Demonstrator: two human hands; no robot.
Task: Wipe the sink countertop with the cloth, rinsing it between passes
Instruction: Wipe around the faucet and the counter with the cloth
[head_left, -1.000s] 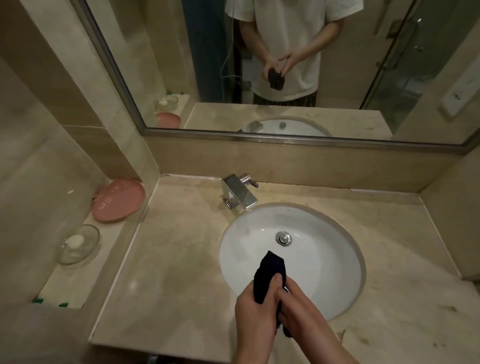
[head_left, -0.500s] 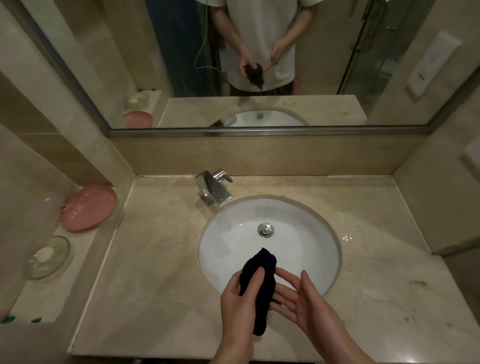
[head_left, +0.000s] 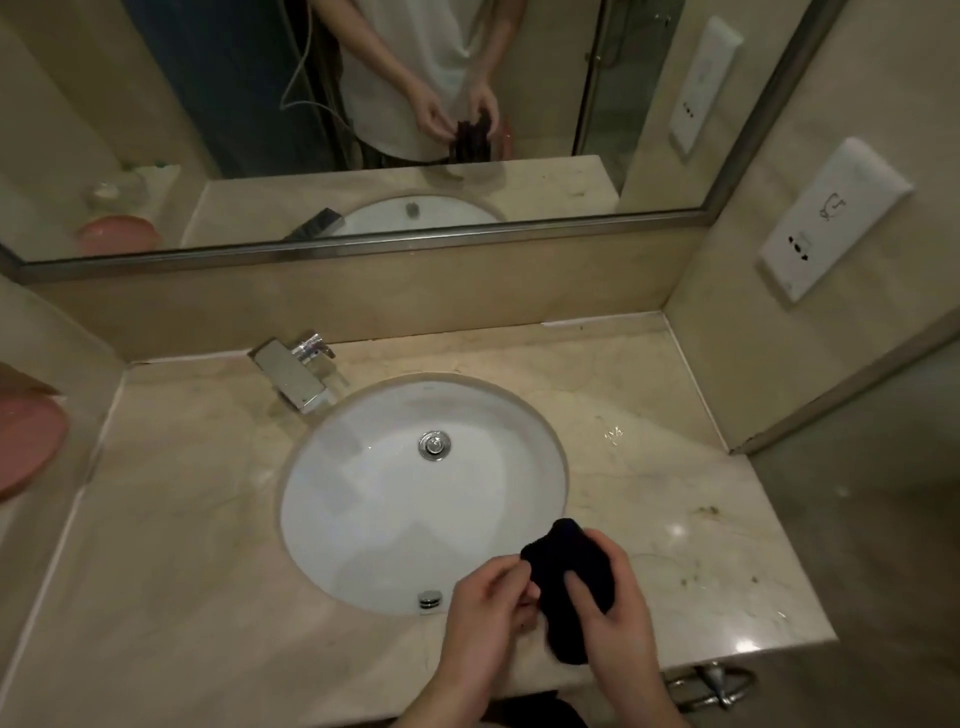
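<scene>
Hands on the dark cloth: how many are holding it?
2. The left hand pinches the cloth at its left edge; the right hand grips it from the right, above the countertop's front edge.

Bare forearms, bare hands (head_left: 545, 613), white short-sleeved T-shirt (head_left: 400, 62) in mirror

Beige marble walls (head_left: 727, 332) close in a dim bathroom. A wide steel-framed mirror (head_left: 208, 130) hangs above, and a white socket plate (head_left: 831, 223) sits on the right wall.
</scene>
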